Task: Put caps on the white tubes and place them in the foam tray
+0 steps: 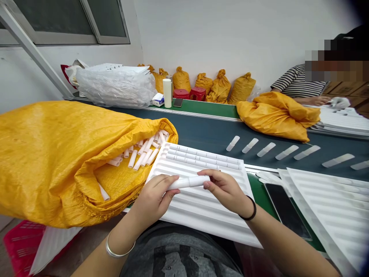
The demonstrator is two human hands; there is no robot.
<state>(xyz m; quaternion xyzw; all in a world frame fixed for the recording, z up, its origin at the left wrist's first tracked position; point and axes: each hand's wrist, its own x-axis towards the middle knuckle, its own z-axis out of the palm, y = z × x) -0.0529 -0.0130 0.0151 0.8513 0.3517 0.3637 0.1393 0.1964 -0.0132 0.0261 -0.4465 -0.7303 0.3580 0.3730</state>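
Note:
Both my hands hold white plastic tubes (188,181) end to end over a white grooved tray (201,209) on my lap. My left hand (154,198) pinches the left end, and my right hand (223,188) grips the right end. The tray's far grooves hold three rows of white tubes (201,157). To the left, an open yellow woven sack (57,157) spills several loose white tubes (144,152) at its mouth.
A dark conveyor belt (213,132) carries several white pieces (286,152). A phone (285,209) and a stack of white trays (331,207) lie at right. A person in a striped shirt (296,82) works across the belt behind another yellow sack (276,113). Tied yellow bags (220,86) line the wall.

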